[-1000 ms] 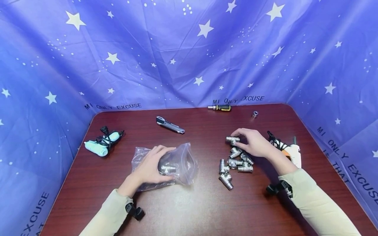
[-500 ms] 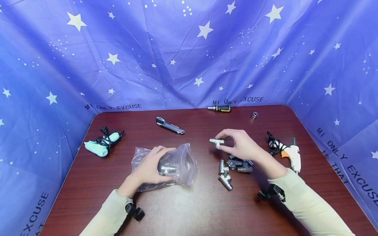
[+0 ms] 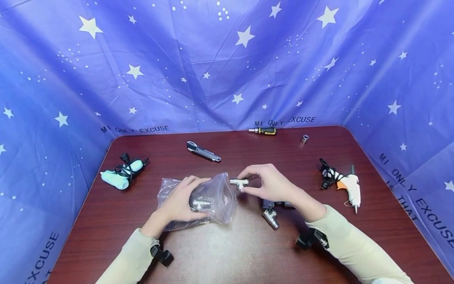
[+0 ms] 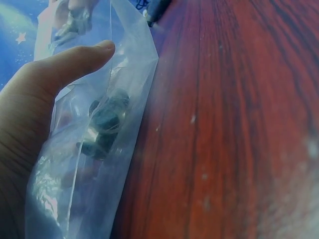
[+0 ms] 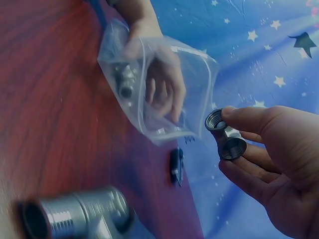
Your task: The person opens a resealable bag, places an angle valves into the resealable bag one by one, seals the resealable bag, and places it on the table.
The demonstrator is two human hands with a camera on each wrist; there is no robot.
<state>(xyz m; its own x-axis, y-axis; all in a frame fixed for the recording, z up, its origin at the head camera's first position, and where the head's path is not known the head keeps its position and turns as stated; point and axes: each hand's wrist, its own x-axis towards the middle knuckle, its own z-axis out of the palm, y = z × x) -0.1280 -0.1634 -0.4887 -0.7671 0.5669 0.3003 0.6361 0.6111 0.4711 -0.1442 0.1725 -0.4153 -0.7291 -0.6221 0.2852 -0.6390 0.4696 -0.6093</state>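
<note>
My left hand [image 3: 179, 201] holds a clear zip-lock bag [image 3: 224, 203], thumb and fingers spread around its sides. Its mouth faces right and stands apart. A metal tee pipe fitting [image 3: 201, 204] lies inside the bag, seen through the plastic also in the left wrist view. Between thumb and fingertips, my right hand [image 3: 271, 183] pinches another silver tee fitting [image 5: 227, 137], right at the bag's mouth. The threaded openings of that fitting show in the right wrist view. Below the right hand lie loose tee fittings [image 3: 271, 219], partly hidden by the hand and forearm.
A utility knife [image 3: 203, 151] lies behind the bag. Farther back are a yellow-black screwdriver [image 3: 266, 130] and a small metal socket [image 3: 305, 138]. At left rests a pale blue tool wrapped in black cord [image 3: 118, 179]; at right, a white glue gun [image 3: 353, 190]. A starry curtain [image 3: 213, 59] surrounds the table.
My right hand has carried a tee fitting left from the loose pile to the bag's mouth. The left hand and bag have stayed in place.
</note>
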